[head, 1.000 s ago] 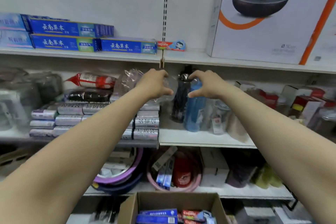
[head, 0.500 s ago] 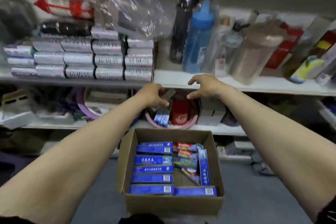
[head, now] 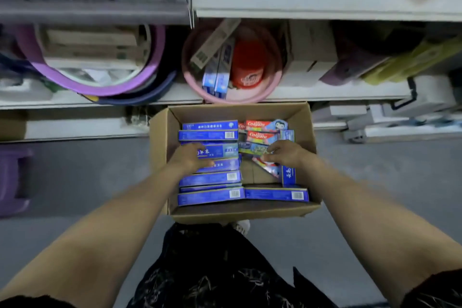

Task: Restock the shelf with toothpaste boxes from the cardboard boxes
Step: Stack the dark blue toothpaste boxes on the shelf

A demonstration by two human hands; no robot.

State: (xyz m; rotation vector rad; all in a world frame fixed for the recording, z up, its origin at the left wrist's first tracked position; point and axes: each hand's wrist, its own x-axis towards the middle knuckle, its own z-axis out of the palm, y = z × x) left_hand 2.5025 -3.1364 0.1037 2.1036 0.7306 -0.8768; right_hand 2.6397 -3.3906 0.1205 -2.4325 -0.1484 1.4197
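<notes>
The toothpaste boxes are all lying in the open cardboard box (head: 160, 155) that is sitting on the floor (head: 75, 182) just below the lowest shelf (head: 337, 94): a stack of blue boxes (head: 210, 179) is filling the left side, and red Colgate boxes (head: 260, 135) are lying loosely at the far right. The left grip (head: 191, 159) is curling over one blue toothpaste box (head: 222, 151) near the top of the stack, fingers on its face and thumb against its near edge, so it is grasping that box. The right grip (head: 287, 155) is bending its fingers down onto a teal box (head: 252, 149); whether it is pinching it or only touching it, I cannot tell. Both forearms are reaching straight down and forward, wrists dipping inside the box walls. To do this pick well, each grip probably needs to be closing across the short width of a single box and lifting it level, so that neighbours are not dragging along. Taking the loose right-hand pieces singly is likely safer, since they are lying crooked and overlapping.
</notes>
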